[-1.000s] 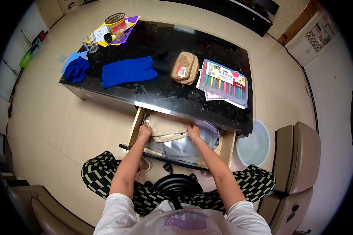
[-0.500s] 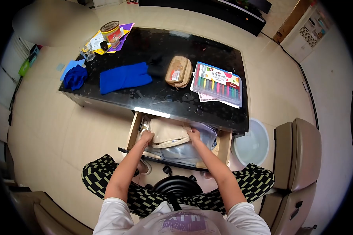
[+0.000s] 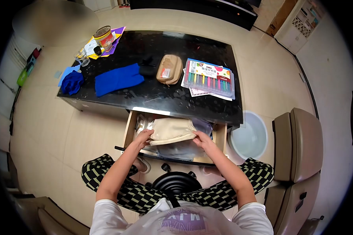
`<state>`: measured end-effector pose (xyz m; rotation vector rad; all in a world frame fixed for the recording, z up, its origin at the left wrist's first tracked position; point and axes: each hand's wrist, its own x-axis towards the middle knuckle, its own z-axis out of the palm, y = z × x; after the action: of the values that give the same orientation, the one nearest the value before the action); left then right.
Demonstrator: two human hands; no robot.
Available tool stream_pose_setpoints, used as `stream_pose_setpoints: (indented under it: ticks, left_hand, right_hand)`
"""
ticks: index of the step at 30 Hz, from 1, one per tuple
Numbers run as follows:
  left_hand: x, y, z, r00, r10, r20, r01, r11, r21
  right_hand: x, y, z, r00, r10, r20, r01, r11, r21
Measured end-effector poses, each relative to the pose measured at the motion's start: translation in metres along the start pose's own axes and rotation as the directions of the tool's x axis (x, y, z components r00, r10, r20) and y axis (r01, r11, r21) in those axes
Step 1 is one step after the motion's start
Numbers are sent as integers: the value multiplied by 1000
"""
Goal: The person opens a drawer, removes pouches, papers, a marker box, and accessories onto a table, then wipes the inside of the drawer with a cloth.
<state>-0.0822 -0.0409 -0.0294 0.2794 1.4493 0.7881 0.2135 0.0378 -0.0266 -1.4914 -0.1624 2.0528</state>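
A cream fabric pouch (image 3: 171, 131) is held between my two hands, over the open drawer (image 3: 129, 129) of the black table. My left hand (image 3: 144, 137) is closed on the pouch's left edge. At its right edge my right hand (image 3: 201, 139) grips the fabric. Beneath the pouch, clear plastic bags (image 3: 178, 150) lie in the drawer, and small wrapped items show at its left.
On the black table (image 3: 145, 98) lie a blue folded cloth (image 3: 119, 79), a crumpled blue cloth (image 3: 72, 82), a tan case (image 3: 169, 69), a marker set (image 3: 210, 77), a glass (image 3: 82, 57) and a tub (image 3: 104, 38). A basin (image 3: 248, 135) stands right of the drawer.
The pouch, held in both hands, has risen a little and tipped, so its front edge faces me. The view has shifted, so the table appears further left.
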Motion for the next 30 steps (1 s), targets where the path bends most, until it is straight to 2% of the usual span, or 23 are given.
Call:
stream_pose_setpoints:
  ticks: [4, 6, 7, 10, 14, 16, 17, 19, 23, 25, 27, 28, 30]
  left_hand:
    - [-19, 2, 5, 996, 45, 71, -42, 999, -31]
    - [-38, 6, 11, 995, 63, 79, -60, 998, -34]
    - [-47, 7, 12, 993, 77, 85, -74, 996, -41]
    - [-64, 7, 15, 992, 69, 101, -60, 994, -97]
    - [-98, 23, 28, 993, 86, 77, -83, 996, -38]
    - [-116, 38, 38, 979, 192, 72, -194, 981, 22]
    - [-122, 44, 41, 979, 191, 74, -194, 981, 23]
    - [-131, 54, 47, 943, 316, 100, -323, 945, 52]
    - [-139, 73, 57, 885, 438, 158, -449, 892, 40]
    - [-132, 78, 52, 872, 447, 198, -465, 884, 48]
    - [-121, 81, 48, 791, 550, 268, -584, 810, 59]
    - [-119, 84, 49, 773, 584, 247, -602, 798, -2]
    - [-118, 93, 47, 767, 597, 234, -612, 791, -13]
  right_hand:
    - [-47, -5, 0, 995, -93, -37, 93, 996, -7]
    - [-69, -9, -6, 989, -120, 81, 130, 982, -136]
    - [-73, -7, -13, 990, -119, 79, 129, 983, -132]
    - [-92, -6, -28, 974, -26, 226, 72, 978, -196]
    - [-128, -9, -26, 978, -51, 203, 112, 947, -302]
    - [-150, -12, -15, 963, -234, 135, 266, 906, -331]
    - [-152, -13, -14, 963, -235, 133, 266, 906, -330]
    - [-156, -17, -13, 910, -384, 153, 414, 845, -339]
    - [-161, -37, -5, 851, -462, 250, 520, 809, -275]
    - [-159, -52, -2, 840, -440, 318, 537, 758, -371]
    - [-160, -58, 8, 823, -480, 303, 564, 749, -346]
    - [-161, -62, 15, 808, -504, 304, 586, 739, -333]
    - [-156, -69, 24, 768, -552, 325, 636, 714, -292]
